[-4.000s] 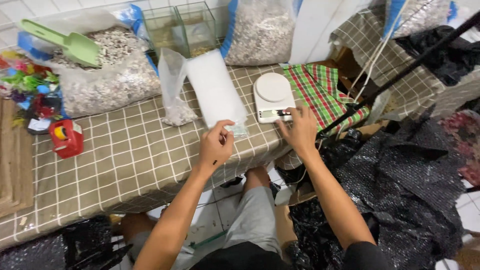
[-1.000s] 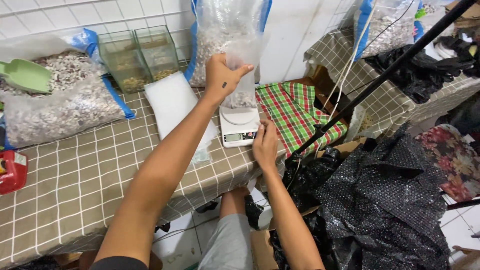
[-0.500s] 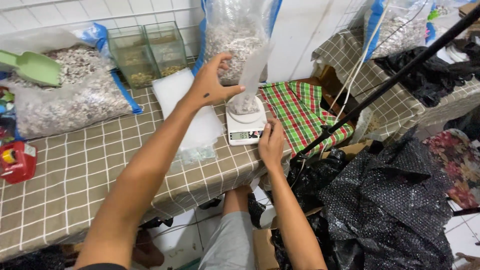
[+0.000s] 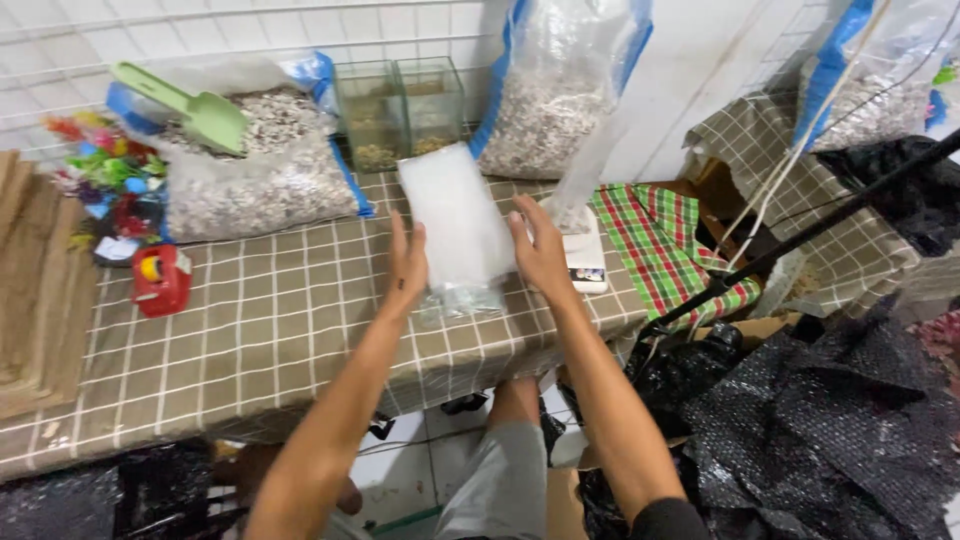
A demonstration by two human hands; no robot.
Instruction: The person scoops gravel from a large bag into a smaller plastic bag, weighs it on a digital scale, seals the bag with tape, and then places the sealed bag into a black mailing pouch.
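Left hand open flat at white foam sheet's left edge, right hand open at its right edge, bare checked bench to the left, scale just right.

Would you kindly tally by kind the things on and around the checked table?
Large bags of gravel: 3
Glass tanks: 2
Green scoop: 1
White plastic-bag stack between the left hand and right hand: 1
Scale: 1
Red tape dispenser: 1
Total: 9
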